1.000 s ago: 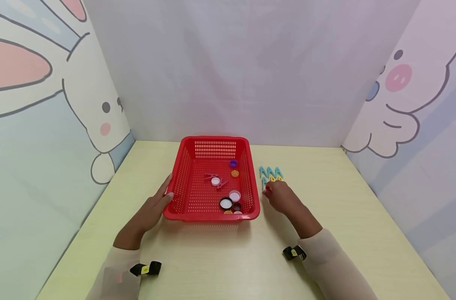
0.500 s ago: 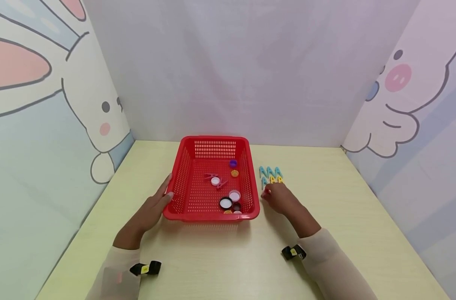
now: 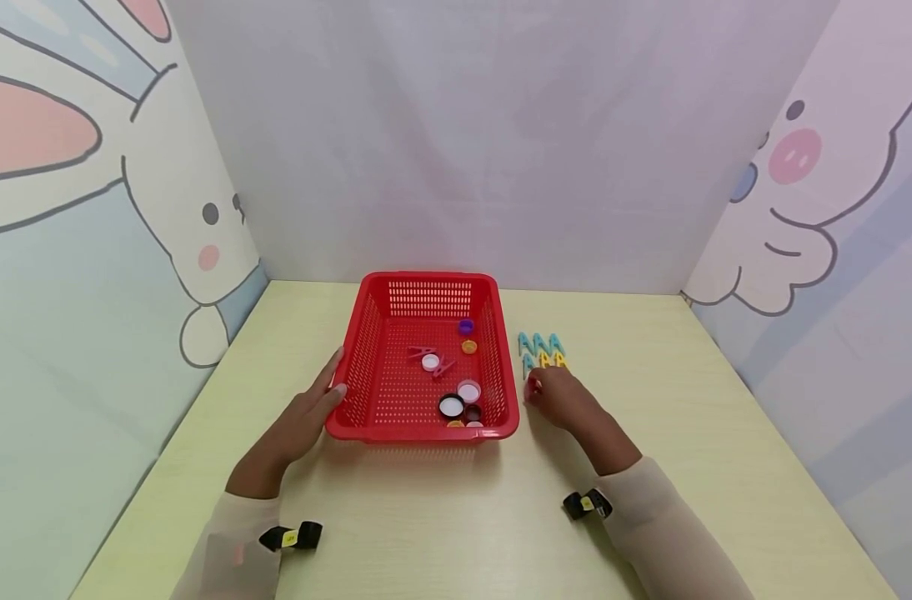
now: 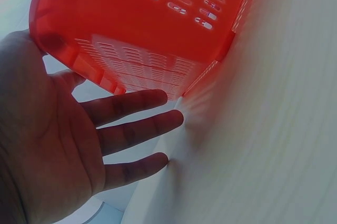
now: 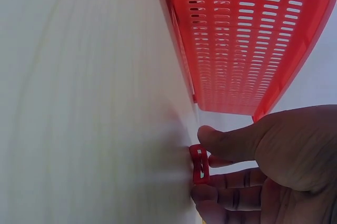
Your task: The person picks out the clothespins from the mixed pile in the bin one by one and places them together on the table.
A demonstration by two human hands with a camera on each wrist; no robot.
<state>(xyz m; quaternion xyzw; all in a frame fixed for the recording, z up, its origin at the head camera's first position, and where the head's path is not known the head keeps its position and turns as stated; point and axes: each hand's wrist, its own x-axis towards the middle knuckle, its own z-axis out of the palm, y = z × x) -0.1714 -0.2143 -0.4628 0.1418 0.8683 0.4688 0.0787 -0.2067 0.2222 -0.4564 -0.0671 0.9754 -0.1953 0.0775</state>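
My left hand (image 3: 306, 421) lies at the left side of the red plastic basket (image 3: 422, 434), its thumb at the rim. In the left wrist view, the other fingers of my left hand (image 4: 58, 129) are spread and straight beside the basket's outer wall. Right of the basket, my right hand (image 3: 564, 396) pinches a red clothespin (image 5: 199, 164) between thumb and fingers, low at the table surface. Just beyond that hand lie blue clothespins (image 3: 539, 342) in a row, with another blue one (image 3: 528, 365) and yellow clothespins (image 3: 544, 359) in a second row.
Inside the basket are pink clothespins (image 3: 443, 367), a purple cap (image 3: 466, 327), a black-rimmed white cap (image 3: 452, 406) and several other small caps. The pale wooden table (image 3: 396, 517) meets a grey back wall (image 3: 456, 167) and cartoon-printed side panels.
The red clothespin has shifted slightly toward me in my right fingers, down at the table. My left hand and the basket have stayed in place.
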